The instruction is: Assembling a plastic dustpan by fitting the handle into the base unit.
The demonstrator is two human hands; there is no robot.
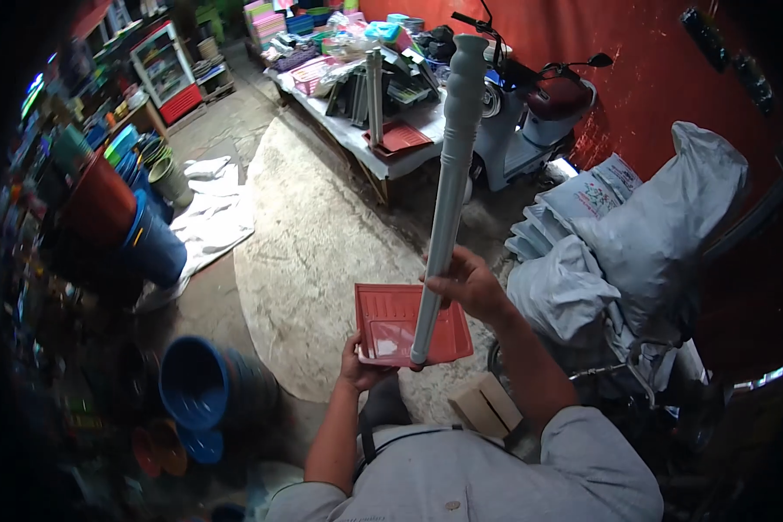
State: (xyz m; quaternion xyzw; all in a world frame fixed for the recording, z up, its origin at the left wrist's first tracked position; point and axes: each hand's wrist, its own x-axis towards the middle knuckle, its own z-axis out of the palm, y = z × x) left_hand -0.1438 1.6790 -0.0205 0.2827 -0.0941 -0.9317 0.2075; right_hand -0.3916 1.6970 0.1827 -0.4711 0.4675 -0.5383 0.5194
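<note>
A shallow red plastic dustpan [386, 304] with ribs across its bed is held level in front of my body. My left hand [358, 369] grips it at its near left corner, with some fingers hidden underneath. Closed around the lower half of a long pale grey plastic handle [456, 143] is my right hand [470, 287]. The handle stands nearly upright, leaning a little right, with a turned, bulging top. Its lower end meets the pan's near edge; I cannot tell whether they are joined.
Ahead, a covered table [335, 122] bears another red pan [402, 137], pale poles, dark panels and plastic goods. A scooter [531, 130] stands beside it. White sacks [635, 235] lie right, a cardboard box [485, 405] near my feet. Blue buckets [193, 383] stand left.
</note>
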